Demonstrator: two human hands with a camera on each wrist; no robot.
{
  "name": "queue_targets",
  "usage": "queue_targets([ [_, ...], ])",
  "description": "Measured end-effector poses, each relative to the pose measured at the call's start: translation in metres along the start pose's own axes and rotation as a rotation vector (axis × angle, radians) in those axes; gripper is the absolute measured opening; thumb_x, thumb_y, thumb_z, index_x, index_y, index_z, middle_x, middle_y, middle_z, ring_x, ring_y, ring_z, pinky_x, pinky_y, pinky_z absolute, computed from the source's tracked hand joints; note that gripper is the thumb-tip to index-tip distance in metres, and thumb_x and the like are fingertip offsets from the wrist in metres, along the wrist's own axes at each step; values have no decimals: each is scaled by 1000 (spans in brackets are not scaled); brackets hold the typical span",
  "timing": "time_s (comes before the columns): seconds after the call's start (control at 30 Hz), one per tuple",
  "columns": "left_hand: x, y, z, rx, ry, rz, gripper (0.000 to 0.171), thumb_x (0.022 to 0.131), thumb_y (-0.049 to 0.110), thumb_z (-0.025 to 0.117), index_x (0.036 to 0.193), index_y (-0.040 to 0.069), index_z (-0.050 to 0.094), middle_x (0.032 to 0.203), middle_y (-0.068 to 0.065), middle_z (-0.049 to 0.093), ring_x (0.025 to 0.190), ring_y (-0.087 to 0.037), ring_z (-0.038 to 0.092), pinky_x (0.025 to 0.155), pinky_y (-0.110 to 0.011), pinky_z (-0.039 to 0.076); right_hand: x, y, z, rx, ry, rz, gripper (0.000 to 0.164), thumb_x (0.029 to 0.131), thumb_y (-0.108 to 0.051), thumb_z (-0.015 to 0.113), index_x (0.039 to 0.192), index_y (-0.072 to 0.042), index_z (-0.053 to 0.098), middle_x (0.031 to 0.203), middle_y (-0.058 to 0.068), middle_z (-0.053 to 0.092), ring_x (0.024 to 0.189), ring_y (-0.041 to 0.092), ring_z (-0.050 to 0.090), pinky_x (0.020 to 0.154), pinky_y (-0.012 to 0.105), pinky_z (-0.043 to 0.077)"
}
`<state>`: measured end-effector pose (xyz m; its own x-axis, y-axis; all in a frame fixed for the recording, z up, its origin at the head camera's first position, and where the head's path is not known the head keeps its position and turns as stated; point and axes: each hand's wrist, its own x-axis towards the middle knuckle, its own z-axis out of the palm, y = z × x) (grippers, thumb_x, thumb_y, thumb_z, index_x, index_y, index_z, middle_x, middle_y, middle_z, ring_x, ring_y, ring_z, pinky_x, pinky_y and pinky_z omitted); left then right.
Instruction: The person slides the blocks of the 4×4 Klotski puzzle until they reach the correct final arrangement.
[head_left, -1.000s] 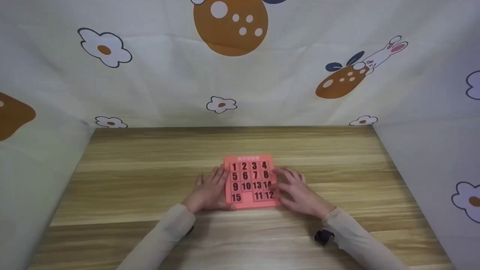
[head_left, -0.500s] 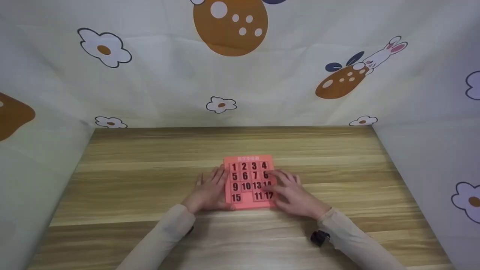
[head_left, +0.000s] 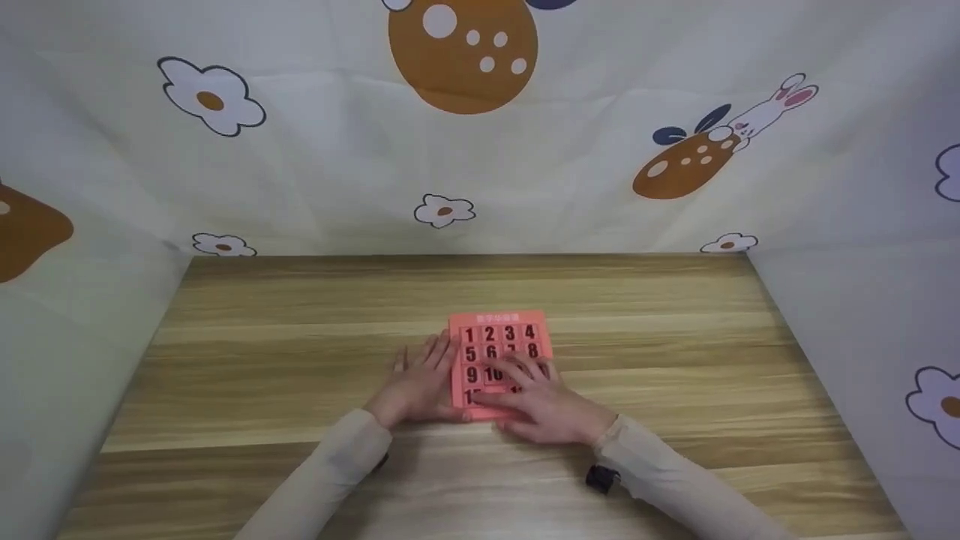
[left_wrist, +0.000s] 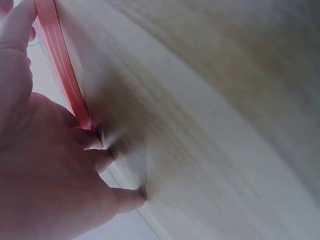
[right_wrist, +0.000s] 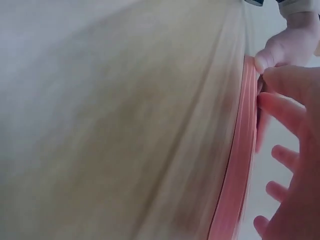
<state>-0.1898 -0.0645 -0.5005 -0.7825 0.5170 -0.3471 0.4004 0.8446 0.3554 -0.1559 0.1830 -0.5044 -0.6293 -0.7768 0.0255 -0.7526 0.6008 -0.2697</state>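
Observation:
A flat pink number sliding puzzle (head_left: 510,318) lies on the table, its black-numbered tiles in rows. Along its left side rests my left hand (head_left: 420,386), thumb at the near left corner. In the left wrist view, the left hand's fingertips (left_wrist: 131,199) touch the wood beside the pink edge. My right hand (head_left: 555,409) spreads over the lower right of the puzzle, one fingertip at the 15 tile (head_left: 470,397) and others over the row above. Its thumb lies by the near edge. Several lower tiles are hidden under this hand.
The wood-grain table (head_left: 300,300) extends all around the puzzle. A pale cloth (head_left: 337,150) printed with flowers, orange shapes and a rabbit walls in the back and both sides. A dark device (head_left: 602,478) hangs at the right wrist.
My right hand has moved left from the puzzle's right edge, across the tiles, to the 15 tile, and now covers lower tiles that were visible. The left hand and puzzle have stayed put.

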Motion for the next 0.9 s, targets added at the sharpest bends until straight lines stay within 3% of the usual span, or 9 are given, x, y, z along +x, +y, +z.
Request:
queue_targets([
  [0.17, 0, 1, 1, -3, 1, -4, 119, 75, 67, 68, 155, 6, 4, 160, -13, -5, 146, -31, -2, 111, -61, -3, 0, 1, -7, 11, 105, 43, 26, 93, -37, 61, 112, -24, 73, 152, 6, 35, 140, 39, 21, 105, 66, 18],
  [0.27, 0, 1, 1, -3, 3, -8, 119, 75, 66, 68, 155, 7, 4, 160, -13, -5, 146, -30, -1, 111, -61, -3, 1, 3, -10, 34, 155, 58, 19, 91, -33, 65, 101, -21, 76, 149, 7, 39, 138, 39, 24, 104, 66, 20],
  [0.53, 0, 1, 2, -21, 16, 14, 116, 77, 63, 69, 155, 4, 7, 160, -15, -2, 145, -33, 0, 110, -65, -1, 14, 1, -2, -2, 66, 59, 47, 95, -38, 57, 139, -23, 55, 156, 14, 24, 141, 42, 16, 107, 68, 13],
  [0.77, -1, 1, 1, -21, 11, 8, 117, 76, 64, 69, 155, 5, 6, 160, -14, -3, 145, -32, -1, 110, -64, -1, 10, 2, -4, 41, 11, 7, 36, 95, -40, 58, 129, -29, 64, 157, 5, 25, 142, 42, 12, 106, 70, 8],
  [0.9, -2, 0, 1, -10, 13, 7, 118, 75, 65, 69, 155, 5, 5, 160, -14, -4, 145, -32, -2, 110, -63, -2, 8, 4, -6, 55, 91, 35, 36, 94, -36, 60, 126, -23, 65, 154, 9, 29, 140, 43, 18, 105, 71, 13],
])
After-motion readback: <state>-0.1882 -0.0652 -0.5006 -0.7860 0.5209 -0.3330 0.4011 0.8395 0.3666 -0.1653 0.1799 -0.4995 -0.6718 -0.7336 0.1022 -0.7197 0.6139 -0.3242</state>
